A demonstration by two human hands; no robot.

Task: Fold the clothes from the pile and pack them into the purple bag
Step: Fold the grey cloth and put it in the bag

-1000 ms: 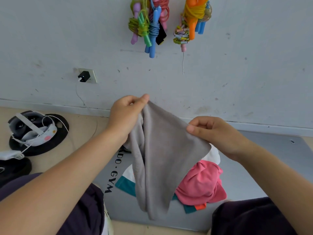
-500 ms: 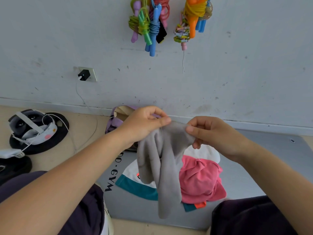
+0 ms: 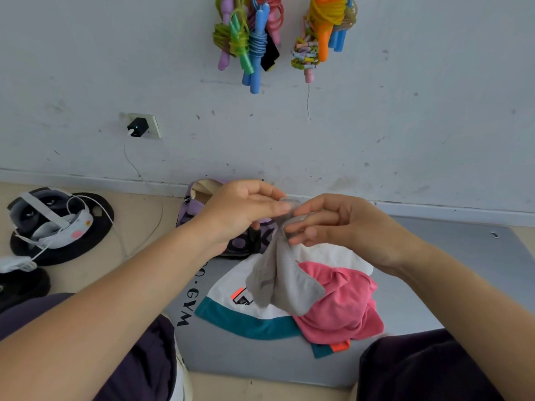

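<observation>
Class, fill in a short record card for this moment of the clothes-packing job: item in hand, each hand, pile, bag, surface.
Item in hand: grey cloth, hanging bunched from its top edge
Left hand: pinches the cloth's top
Right hand: pinches the same top edge, beside the left
Pile: pink garment over a white and teal one
Bag: purple bag, open, by the wall
Surface: grey mat

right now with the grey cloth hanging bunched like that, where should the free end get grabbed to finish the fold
Grip the grey cloth at its lower hanging edge, coming from below and in front. Both the left hand and right hand pinch its top, so the bottom dangles loose over the pink garment, probably easiest to catch there.
</observation>
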